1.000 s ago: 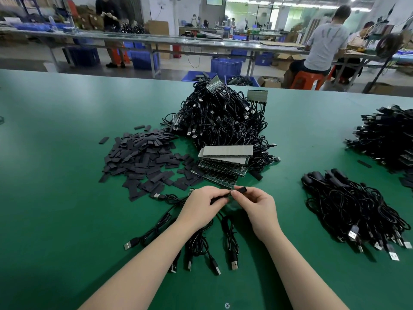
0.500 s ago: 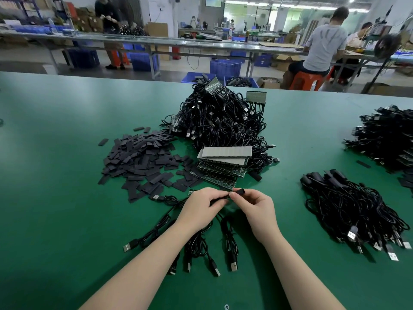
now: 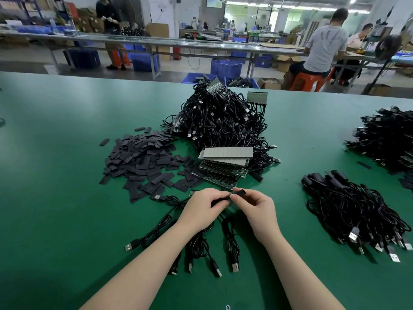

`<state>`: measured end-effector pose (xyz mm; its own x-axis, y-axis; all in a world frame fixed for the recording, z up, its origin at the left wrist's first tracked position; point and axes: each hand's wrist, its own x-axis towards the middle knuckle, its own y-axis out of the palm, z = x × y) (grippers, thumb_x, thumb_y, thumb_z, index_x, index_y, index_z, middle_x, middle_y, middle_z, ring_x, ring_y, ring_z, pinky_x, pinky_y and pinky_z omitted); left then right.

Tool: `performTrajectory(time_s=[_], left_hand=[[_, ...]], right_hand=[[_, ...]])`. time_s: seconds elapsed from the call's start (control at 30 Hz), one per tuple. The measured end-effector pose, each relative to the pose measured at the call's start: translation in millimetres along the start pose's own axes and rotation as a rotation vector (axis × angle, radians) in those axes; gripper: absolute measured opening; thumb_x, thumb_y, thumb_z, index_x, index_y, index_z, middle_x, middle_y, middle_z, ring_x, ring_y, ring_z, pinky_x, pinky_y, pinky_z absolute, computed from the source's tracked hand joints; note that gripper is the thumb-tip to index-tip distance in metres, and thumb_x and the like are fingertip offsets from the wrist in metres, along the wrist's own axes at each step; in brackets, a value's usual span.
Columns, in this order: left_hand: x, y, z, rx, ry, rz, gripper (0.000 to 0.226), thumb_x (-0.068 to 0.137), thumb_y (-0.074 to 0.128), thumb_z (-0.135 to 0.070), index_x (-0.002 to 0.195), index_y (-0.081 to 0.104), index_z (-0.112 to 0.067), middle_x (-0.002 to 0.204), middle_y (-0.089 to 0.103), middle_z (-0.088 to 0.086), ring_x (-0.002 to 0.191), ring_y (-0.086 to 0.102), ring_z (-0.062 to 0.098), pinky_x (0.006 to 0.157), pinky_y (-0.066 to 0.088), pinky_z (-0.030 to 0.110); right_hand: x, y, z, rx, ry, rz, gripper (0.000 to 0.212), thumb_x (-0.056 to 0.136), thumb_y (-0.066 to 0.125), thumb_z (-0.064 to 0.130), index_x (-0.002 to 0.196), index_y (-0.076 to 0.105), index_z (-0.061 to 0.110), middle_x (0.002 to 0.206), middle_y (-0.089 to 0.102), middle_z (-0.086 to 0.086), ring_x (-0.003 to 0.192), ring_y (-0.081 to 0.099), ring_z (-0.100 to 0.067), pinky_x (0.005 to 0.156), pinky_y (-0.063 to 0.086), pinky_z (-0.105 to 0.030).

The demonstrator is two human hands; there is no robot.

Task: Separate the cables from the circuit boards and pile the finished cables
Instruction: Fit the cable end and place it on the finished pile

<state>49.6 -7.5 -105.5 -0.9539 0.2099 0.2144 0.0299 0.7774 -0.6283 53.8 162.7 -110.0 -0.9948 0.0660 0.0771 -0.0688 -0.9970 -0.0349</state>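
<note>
While loose USB cables (image 3: 232, 247) trail toward 6 o'clock on the green table (image 3: 55, 198), left hand (image 3: 201, 209) and right hand (image 3: 257, 206) meet at centre, both pinching one small black cable end (image 3: 238, 193) between fingertips. Just past them at 12 sits a stack of circuit boards (image 3: 223, 166), black sleeve strips (image 3: 143, 162) at 10, finished cable pile (image 3: 355, 211) at 3. Farther at 12, big tangled heap of cables on boards (image 3: 223, 121); another heap (image 3: 388, 139) at 2.
</note>
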Motion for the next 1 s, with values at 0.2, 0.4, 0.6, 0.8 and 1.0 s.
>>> performTrajectory(time_s=[0.2, 0.4, 0.6, 0.8, 1.0], left_hand=[[-1.5, 0.5, -0.2, -0.094, -0.027, -0.027, 0.032, 0.089, 0.067, -0.029, 0.121, 0.067, -0.033, 0.111, 0.067, -0.015, 0.103, 0.060, 0.000, 0.094, 0.048, 0.026], [-1.2, -1.3, -0.1, -0.142, -0.032, -0.024, 0.026, 0.086, 0.070, -0.027, 0.111, 0.072, -0.036, 0.096, 0.064, -0.034, 0.099, 0.058, -0.014, 0.089, 0.046, 0.012], [-1.7, -1.5, -1.7, -0.206, -0.030, -0.030, 0.028, 0.083, 0.072, -0.028, 0.107, 0.070, -0.043, 0.101, 0.071, -0.023, 0.096, 0.064, -0.008, 0.090, 0.053, 0.026], [-2.6, -1.3, -4.4, -0.256, -0.050, -0.056, 0.038, 0.081, 0.071, -0.025, 0.109, 0.066, -0.050, 0.098, 0.071, -0.025, 0.095, 0.066, -0.006, 0.091, 0.054, 0.028], [-6.2, 1.0, -6.7, -0.019, -0.031, -0.164, 0.039, 0.081, 0.067, -0.031, 0.115, 0.064, -0.050, 0.101, 0.070, -0.025, 0.096, 0.061, -0.009, 0.087, 0.052, 0.021]], right_hand=[[-1.1, 0.9, 3.1, -0.013, 0.002, 0.021, 0.017, 0.082, 0.081, 0.020, 0.082, 0.079, 0.037, 0.082, 0.077, 0.002, 0.075, 0.067, -0.006, 0.072, 0.054, -0.020], [0.0, -0.8, 4.9, -0.015, -0.003, 0.045, 0.012, 0.083, 0.080, 0.021, 0.083, 0.079, 0.033, 0.080, 0.076, 0.001, 0.071, 0.066, -0.004, 0.067, 0.052, -0.015], [1.3, 1.0, 4.9, -0.042, -0.012, 0.123, 0.018, 0.083, 0.080, 0.016, 0.084, 0.080, 0.034, 0.086, 0.078, 0.004, 0.080, 0.071, -0.005, 0.072, 0.053, -0.015], [-0.2, 2.4, 4.4, 0.024, -0.006, 0.124, 0.015, 0.086, 0.076, 0.011, 0.098, 0.077, 0.020, 0.087, 0.078, 0.001, 0.080, 0.071, -0.005, 0.072, 0.052, -0.015], [-0.8, 4.0, 3.4, -0.009, -0.025, 0.092, 0.012, 0.087, 0.076, 0.010, 0.094, 0.077, 0.019, 0.082, 0.078, 0.001, 0.074, 0.071, -0.005, 0.069, 0.052, -0.014]])
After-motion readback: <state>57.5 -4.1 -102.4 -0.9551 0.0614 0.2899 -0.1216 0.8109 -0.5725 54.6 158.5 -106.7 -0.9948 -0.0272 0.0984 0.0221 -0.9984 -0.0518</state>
